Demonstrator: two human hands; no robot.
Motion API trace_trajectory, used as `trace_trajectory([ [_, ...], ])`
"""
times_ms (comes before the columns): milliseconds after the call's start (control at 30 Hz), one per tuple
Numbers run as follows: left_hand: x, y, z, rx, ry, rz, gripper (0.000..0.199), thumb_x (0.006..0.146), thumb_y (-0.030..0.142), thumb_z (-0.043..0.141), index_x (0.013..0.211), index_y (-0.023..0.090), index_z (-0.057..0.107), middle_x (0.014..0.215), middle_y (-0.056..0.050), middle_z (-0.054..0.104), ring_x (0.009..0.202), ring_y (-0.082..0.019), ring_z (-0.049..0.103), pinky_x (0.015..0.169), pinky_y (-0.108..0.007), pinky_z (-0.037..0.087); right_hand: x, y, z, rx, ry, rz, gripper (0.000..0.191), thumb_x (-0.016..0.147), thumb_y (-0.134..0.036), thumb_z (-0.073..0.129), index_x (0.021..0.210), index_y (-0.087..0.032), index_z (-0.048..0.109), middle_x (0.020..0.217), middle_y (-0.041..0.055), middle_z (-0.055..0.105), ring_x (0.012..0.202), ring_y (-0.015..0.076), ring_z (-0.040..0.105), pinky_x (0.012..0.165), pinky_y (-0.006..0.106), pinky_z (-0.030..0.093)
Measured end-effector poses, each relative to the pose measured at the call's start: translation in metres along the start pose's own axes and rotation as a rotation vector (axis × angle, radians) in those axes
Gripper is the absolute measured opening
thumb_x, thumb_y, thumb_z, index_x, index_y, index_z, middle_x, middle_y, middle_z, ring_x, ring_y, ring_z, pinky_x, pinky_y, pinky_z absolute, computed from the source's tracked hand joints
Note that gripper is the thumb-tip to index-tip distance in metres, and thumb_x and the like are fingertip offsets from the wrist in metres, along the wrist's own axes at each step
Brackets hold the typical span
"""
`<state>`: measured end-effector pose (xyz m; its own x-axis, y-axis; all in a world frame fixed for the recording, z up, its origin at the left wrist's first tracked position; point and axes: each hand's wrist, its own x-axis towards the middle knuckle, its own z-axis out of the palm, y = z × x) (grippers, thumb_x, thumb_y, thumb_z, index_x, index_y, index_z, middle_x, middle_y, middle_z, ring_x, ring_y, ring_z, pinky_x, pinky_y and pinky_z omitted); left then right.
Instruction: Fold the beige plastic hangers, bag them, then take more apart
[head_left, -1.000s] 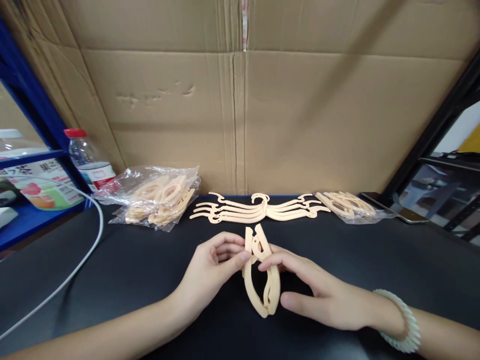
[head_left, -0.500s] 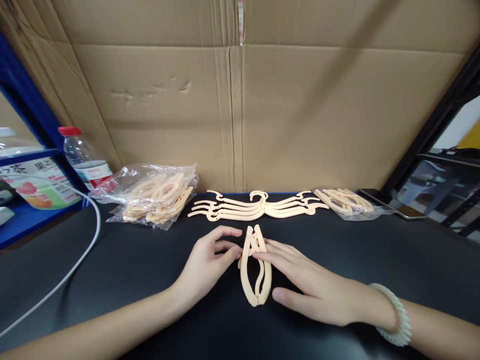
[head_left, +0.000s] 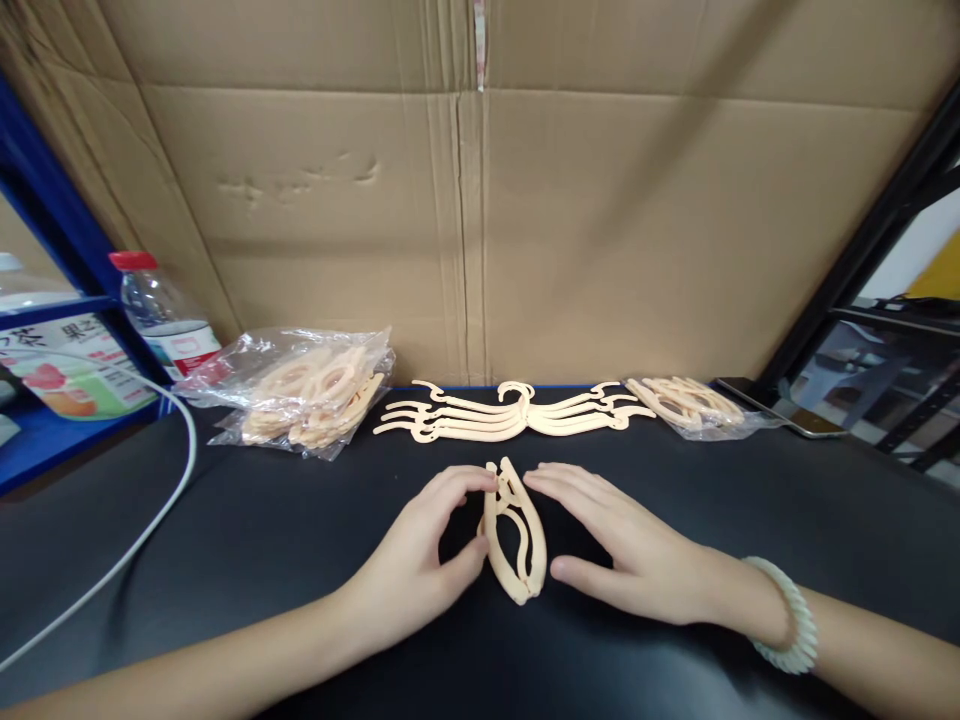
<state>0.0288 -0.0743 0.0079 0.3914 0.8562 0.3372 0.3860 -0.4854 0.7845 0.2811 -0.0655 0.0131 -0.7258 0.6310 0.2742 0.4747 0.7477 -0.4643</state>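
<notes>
A cream plastic folding hanger [head_left: 536, 535], its two arms folded together into a narrow loop, lies on the black table in front of me. My left hand [head_left: 424, 540] curls at its left side, with index fingertip near its upper end and thumb against the left arm; the other fingers are partly hidden. To its right, my right hand [head_left: 622, 545] has its fingers stretched and the thumb apart. Those fingertips are close to the hanger's upper right edge, and nothing is in that hand. Several unfolded hangers [head_left: 480, 430] lie stacked behind, with hooks at the middle.
Clear plastic bags of folded hangers lie at back left [head_left: 322, 390] and back right [head_left: 686, 405]. A phone [head_left: 817, 425] is beside the right bag. A white cable [head_left: 157, 525], a red-capped bottle [head_left: 169, 320] and a blue shelf [head_left: 82, 430] are leftward. Cardboard [head_left: 600, 230] stands behind.
The folded hanger has turned slightly, its upper end leaning left. My right fingers have come off its right arm. My left index finger and thumb have moved onto its left side.
</notes>
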Motion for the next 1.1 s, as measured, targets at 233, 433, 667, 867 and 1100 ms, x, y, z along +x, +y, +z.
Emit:
trace_trajectory([
  [233, -0.008, 0.000, 0.001, 0.197, -0.094, 0.069, 0.063, 0.068, 0.033, 0.080, 0.124, 0.025, 0.052, 0.132, -0.012, 0.054, 0.124, -0.032, 0.051, 0.106, -0.046, 0.042, 0.003, -0.008, 0.000, -0.100, 0.051, -0.124, 0.033, 0.087, -0.027, 0.059, 0.119, -0.018, 0.059, 0.109, 0.0109, 0.065, 0.110, 0.0267, 0.053, 0.098, 0.045, 0.043],
  [433, -0.003, 0.000, 0.001, 0.204, -0.095, 0.043, 0.054, 0.072, 0.029, 0.076, 0.119, 0.026, 0.050, 0.133, -0.011, 0.051, 0.125, -0.029, 0.050, 0.105, -0.043, 0.043, 0.002, -0.004, 0.001, -0.089, 0.021, -0.139, 0.043, 0.088, -0.025, 0.058, 0.130, -0.016, 0.052, 0.124, 0.0134, 0.060, 0.121, 0.0263, 0.049, 0.106, 0.045, 0.038],
  [667, -0.004, -0.004, -0.003, 0.276, -0.134, 0.046, 0.063, 0.077, 0.027, 0.071, 0.130, 0.027, 0.038, 0.136, -0.010, 0.050, 0.128, -0.029, 0.048, 0.109, -0.048, 0.040, -0.001, 0.002, 0.004, -0.049, -0.032, -0.172, 0.055, 0.093, -0.026, 0.053, 0.145, -0.018, 0.038, 0.142, 0.0139, 0.049, 0.134, 0.0246, 0.041, 0.111, 0.044, 0.037],
  [867, -0.005, -0.006, -0.002, 0.262, -0.164, 0.034, 0.045, 0.080, 0.022, 0.065, 0.117, 0.028, 0.040, 0.142, -0.007, 0.046, 0.131, -0.025, 0.046, 0.110, -0.046, 0.039, -0.003, 0.002, 0.003, -0.063, -0.098, -0.134, 0.057, 0.094, -0.025, 0.051, 0.148, -0.020, 0.031, 0.154, 0.0110, 0.032, 0.141, 0.0216, 0.029, 0.115, 0.039, 0.032],
  [1100, -0.004, -0.004, -0.003, 0.271, -0.184, -0.001, 0.040, 0.080, 0.022, 0.063, 0.113, 0.027, 0.041, 0.146, -0.007, 0.043, 0.133, -0.024, 0.044, 0.109, -0.045, 0.039, 0.000, -0.002, 0.001, 0.018, -0.107, -0.081, 0.058, 0.091, -0.022, 0.054, 0.145, -0.019, 0.033, 0.147, 0.0123, 0.037, 0.134, 0.0210, 0.040, 0.111, 0.035, 0.037],
])
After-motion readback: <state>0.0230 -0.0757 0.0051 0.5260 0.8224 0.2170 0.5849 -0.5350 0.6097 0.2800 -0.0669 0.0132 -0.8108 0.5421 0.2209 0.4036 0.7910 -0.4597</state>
